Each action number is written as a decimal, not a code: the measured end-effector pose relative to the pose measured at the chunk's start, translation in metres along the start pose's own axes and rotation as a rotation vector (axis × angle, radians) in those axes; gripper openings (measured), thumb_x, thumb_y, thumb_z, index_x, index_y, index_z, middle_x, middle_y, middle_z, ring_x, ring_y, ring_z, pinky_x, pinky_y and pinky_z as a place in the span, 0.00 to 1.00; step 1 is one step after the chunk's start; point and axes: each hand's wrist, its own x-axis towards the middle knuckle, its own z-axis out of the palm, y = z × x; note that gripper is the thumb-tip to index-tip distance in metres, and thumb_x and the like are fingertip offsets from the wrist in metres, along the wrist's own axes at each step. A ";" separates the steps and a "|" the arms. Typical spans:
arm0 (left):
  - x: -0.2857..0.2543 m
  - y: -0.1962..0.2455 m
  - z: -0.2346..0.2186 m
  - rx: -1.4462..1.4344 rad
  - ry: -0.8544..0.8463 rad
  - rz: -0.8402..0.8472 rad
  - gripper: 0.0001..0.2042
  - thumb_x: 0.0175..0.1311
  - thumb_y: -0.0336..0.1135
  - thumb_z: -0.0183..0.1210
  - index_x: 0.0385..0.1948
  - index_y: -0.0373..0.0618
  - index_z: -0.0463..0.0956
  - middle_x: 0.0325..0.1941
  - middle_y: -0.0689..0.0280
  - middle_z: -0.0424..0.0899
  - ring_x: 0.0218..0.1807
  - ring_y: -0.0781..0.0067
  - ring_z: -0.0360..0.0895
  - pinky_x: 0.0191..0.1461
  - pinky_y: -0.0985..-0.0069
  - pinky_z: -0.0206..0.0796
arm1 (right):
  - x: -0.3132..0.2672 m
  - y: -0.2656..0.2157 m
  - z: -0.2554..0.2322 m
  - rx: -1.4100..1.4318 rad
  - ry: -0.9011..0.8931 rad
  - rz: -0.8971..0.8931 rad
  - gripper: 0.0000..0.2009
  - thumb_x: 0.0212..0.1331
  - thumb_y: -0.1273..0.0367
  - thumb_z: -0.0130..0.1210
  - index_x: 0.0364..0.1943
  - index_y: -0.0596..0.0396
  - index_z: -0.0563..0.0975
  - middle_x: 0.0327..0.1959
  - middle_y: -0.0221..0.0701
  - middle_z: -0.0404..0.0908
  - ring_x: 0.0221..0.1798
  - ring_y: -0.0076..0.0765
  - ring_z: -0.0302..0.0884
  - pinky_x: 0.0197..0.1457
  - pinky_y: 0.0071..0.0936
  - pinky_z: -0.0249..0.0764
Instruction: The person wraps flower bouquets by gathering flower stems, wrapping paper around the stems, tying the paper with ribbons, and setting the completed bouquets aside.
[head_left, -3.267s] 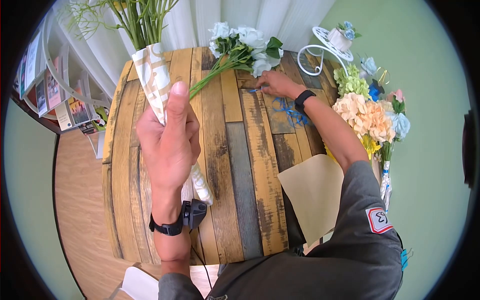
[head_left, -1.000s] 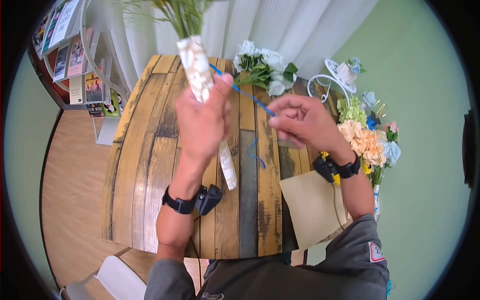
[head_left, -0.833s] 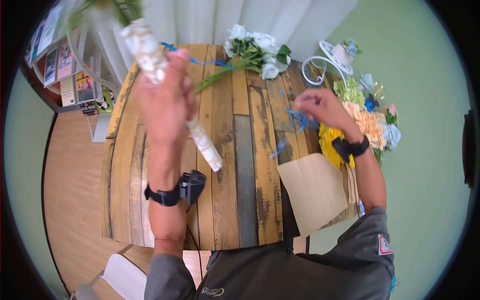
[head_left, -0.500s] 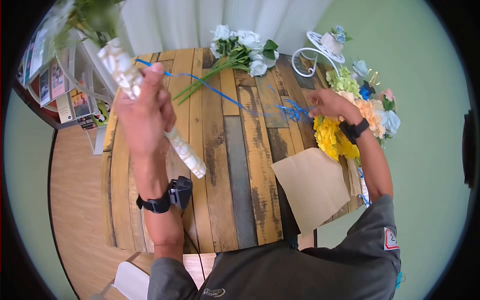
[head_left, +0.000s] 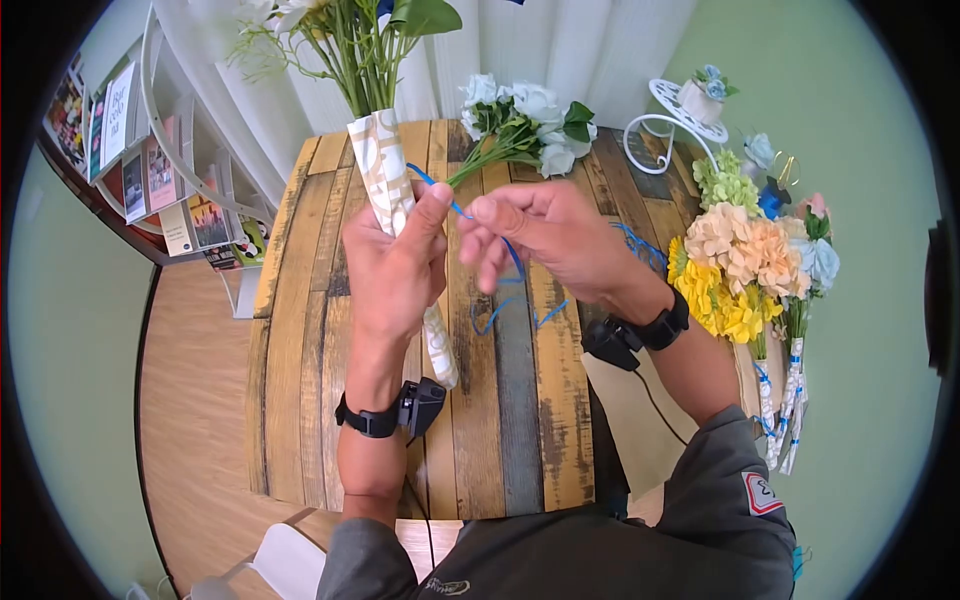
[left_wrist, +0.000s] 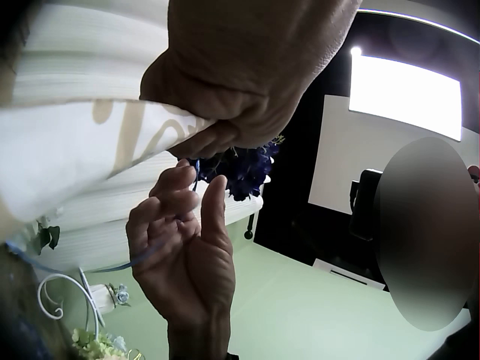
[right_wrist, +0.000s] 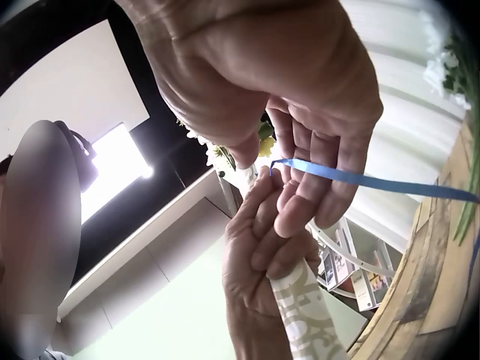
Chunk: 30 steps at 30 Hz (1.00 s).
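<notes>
My left hand [head_left: 396, 262] grips a bouquet's stems, rolled in white paper with a tan pattern [head_left: 381, 170]; its flowers and green stems [head_left: 350, 60] rise above the fist. A blue ribbon [head_left: 422, 173] comes out by the left thumb and runs to my right hand [head_left: 560, 238], which pinches it between thumb and forefinger close beside the left thumb. In the right wrist view the ribbon [right_wrist: 375, 181] crosses the right fingers [right_wrist: 319, 150] and trails off to the right. The left wrist view shows the paper wrap [left_wrist: 75, 154] in the left fist [left_wrist: 225, 82].
Pale blue roses [head_left: 540, 115] lie at the table's back. Along the right side are a white stand [head_left: 690, 105], peach flowers [head_left: 740, 245], yellow flowers [head_left: 710, 305] and brown paper [head_left: 640, 415]. More blue ribbon [head_left: 640, 248] lies behind the right wrist. A magazine rack [head_left: 165, 170] stands at left.
The right hand has come from the ribbon pile at the table's right to beside the left thumb and now pinches the ribbon there. The left hand and wrapped bouquet have moved right, the bouquet more upright.
</notes>
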 end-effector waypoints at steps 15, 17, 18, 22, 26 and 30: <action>-0.002 -0.002 0.003 -0.001 -0.034 -0.047 0.12 0.69 0.39 0.62 0.37 0.38 0.78 0.14 0.78 0.66 0.12 0.91 0.57 0.14 0.85 0.45 | -0.020 -0.010 -0.023 -0.330 0.388 -0.137 0.13 0.66 0.63 0.61 0.40 0.61 0.85 0.21 0.20 0.75 0.21 0.12 0.65 0.23 0.15 0.60; -0.003 -0.001 0.004 0.092 -0.064 -0.049 0.13 0.70 0.40 0.61 0.41 0.36 0.79 0.14 0.78 0.67 0.13 0.91 0.57 0.14 0.84 0.46 | -0.019 -0.014 -0.034 -0.541 0.501 -0.266 0.12 0.64 0.65 0.62 0.38 0.63 0.85 0.23 0.25 0.81 0.25 0.16 0.71 0.28 0.18 0.67; -0.004 -0.001 0.006 0.089 -0.069 -0.044 0.13 0.70 0.40 0.61 0.41 0.36 0.79 0.14 0.78 0.67 0.13 0.91 0.57 0.14 0.84 0.46 | -0.017 -0.015 -0.038 -0.545 0.506 -0.270 0.12 0.64 0.65 0.62 0.38 0.63 0.85 0.23 0.25 0.81 0.25 0.16 0.71 0.28 0.18 0.67; -0.012 -0.006 0.016 0.086 -0.133 -0.030 0.16 0.69 0.41 0.61 0.48 0.35 0.78 0.16 0.79 0.67 0.15 0.91 0.58 0.16 0.85 0.47 | -0.013 -0.020 -0.041 -0.859 0.436 -0.504 0.09 0.62 0.68 0.62 0.39 0.61 0.84 0.28 0.34 0.86 0.29 0.21 0.77 0.34 0.24 0.73; -0.020 -0.011 0.025 0.046 -0.240 0.023 0.18 0.69 0.39 0.62 0.53 0.36 0.75 0.23 0.79 0.72 0.21 0.92 0.62 0.22 0.88 0.53 | -0.011 -0.030 -0.031 -0.884 0.288 -0.561 0.08 0.61 0.70 0.62 0.40 0.59 0.84 0.27 0.35 0.84 0.28 0.19 0.75 0.33 0.23 0.72; -0.024 -0.013 0.025 0.095 -0.328 0.102 0.29 0.68 0.44 0.63 0.64 0.35 0.66 0.42 0.67 0.80 0.39 0.83 0.73 0.43 0.82 0.69 | -0.020 -0.049 -0.021 -0.804 0.120 -0.328 0.07 0.61 0.70 0.61 0.39 0.59 0.85 0.25 0.30 0.83 0.26 0.17 0.71 0.30 0.22 0.69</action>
